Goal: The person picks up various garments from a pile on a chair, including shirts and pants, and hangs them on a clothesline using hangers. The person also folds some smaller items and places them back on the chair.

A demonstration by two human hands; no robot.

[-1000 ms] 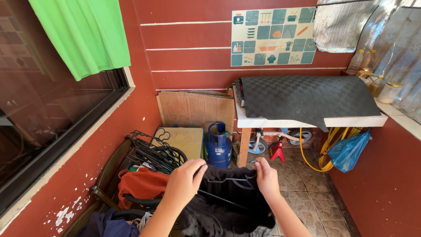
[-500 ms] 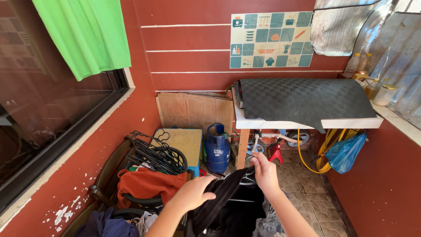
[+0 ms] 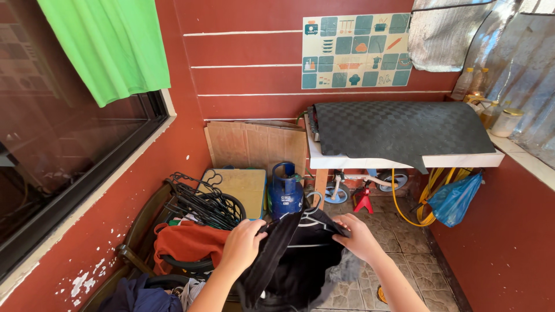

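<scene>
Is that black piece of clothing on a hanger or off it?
On it: the black fabric garment drapes over a white wire hanger, whose hook sticks out above.

Both hands grip a black garment (image 3: pixel 295 260) on a hanger (image 3: pixel 312 212): the left hand (image 3: pixel 241 245) clutches one side, the right hand (image 3: pixel 358 236) the other. Beside them an orange cloth (image 3: pixel 188 242) lies by a pile of black hangers (image 3: pixel 202 202). A blue gas cylinder (image 3: pixel 285 190) stands near the table (image 3: pixel 404 160).
</scene>
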